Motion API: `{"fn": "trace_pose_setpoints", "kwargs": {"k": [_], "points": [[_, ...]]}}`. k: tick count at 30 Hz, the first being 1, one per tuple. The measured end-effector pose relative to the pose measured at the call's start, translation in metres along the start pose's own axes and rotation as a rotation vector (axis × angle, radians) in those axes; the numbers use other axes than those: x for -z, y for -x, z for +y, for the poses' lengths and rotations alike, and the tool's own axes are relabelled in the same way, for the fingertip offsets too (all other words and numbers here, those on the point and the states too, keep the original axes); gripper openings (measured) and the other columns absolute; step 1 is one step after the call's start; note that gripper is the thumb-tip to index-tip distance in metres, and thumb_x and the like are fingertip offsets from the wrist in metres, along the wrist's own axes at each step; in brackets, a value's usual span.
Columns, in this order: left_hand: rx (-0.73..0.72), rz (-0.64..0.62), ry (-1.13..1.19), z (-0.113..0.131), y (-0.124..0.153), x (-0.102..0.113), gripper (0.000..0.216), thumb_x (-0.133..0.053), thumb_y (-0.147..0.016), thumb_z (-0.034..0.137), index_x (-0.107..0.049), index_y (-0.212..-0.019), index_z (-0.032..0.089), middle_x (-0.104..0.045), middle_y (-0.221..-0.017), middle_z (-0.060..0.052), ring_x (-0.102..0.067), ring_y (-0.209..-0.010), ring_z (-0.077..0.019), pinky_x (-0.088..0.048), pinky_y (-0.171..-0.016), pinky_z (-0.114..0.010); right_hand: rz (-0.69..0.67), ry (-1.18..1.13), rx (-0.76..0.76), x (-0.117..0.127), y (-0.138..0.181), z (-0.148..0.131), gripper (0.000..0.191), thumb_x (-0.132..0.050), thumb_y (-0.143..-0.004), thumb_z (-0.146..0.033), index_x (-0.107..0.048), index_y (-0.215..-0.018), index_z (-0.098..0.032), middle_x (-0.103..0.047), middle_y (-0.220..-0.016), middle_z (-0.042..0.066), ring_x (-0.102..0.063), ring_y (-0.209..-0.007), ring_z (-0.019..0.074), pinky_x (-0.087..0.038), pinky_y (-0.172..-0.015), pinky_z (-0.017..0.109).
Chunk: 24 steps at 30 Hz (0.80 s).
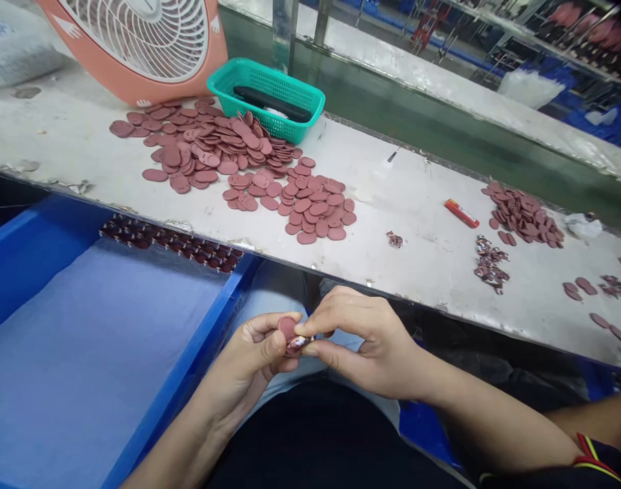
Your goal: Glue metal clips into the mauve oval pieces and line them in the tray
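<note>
Left hand (252, 363) and right hand (366, 343) pinch a maroon oval tag (288, 329) in their fingertips, just in front of the worktop (406, 204) edge; a steady pinch suits it. Blue bin wall (188, 370) meets that edge leftward, leaving tight room; loose tag piles (310, 210) lie behind it.
</note>
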<state>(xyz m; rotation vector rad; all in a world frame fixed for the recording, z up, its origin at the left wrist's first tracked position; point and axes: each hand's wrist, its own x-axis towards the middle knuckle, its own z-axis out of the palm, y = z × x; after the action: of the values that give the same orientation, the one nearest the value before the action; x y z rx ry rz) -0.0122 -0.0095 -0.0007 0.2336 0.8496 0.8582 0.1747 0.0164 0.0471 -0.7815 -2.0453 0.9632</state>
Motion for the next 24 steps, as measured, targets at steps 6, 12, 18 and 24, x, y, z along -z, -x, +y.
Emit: {"fn": "trace_pose_setpoints", "kwargs": {"k": [6,12,18,24], "points": [[0.002,-0.004,0.078,0.005,-0.001,0.012,0.035,-0.095,-0.054,0.03,-0.081,-0.085,0.019,-0.071,-0.069,0.002,-0.064,-0.061,-0.0078,-0.058,-0.054,-0.014,0.036,0.024,-0.056,0.001,0.002,0.003,0.046,-0.077,-0.084,-0.031,-0.063,-0.126,-0.017,-0.071,-0.1,0.007,-0.061,-0.082,0.015,-0.054,-0.074,0.028],[0.016,-0.028,0.101,0.007,-0.003,0.015,0.035,-0.096,-0.052,0.029,-0.08,-0.081,0.018,-0.071,-0.069,0.001,-0.064,-0.06,-0.0078,-0.06,-0.051,-0.016,0.027,-0.04,-0.113,-0.005,-0.006,0.009,0.026,-0.07,-0.09,-0.023,-0.07,-0.116,-0.02,-0.069,-0.089,0.003,-0.061,-0.071,0.0109,-0.053,-0.067,0.024],[0.002,-0.043,0.057,0.009,-0.003,0.016,0.041,-0.096,-0.052,0.034,-0.08,-0.086,0.017,-0.07,-0.07,0.0,-0.062,-0.059,-0.0081,-0.059,-0.049,-0.016,0.013,-0.133,-0.124,-0.011,-0.013,0.011,0.017,-0.07,-0.09,-0.019,-0.075,-0.105,-0.022,-0.069,-0.082,0.002,-0.06,-0.07,0.0109,-0.052,-0.063,0.023],[-0.132,0.032,0.022,0.009,-0.002,0.026,0.06,-0.091,-0.053,0.051,-0.076,-0.104,0.023,-0.072,-0.096,-0.004,-0.069,-0.076,-0.016,-0.061,-0.052,-0.021,0.176,0.053,0.036,-0.024,-0.018,0.016,0.013,-0.066,-0.091,-0.018,-0.073,-0.103,-0.016,-0.068,-0.08,0.003,-0.06,-0.069,0.0117,-0.053,-0.061,0.023]]}}
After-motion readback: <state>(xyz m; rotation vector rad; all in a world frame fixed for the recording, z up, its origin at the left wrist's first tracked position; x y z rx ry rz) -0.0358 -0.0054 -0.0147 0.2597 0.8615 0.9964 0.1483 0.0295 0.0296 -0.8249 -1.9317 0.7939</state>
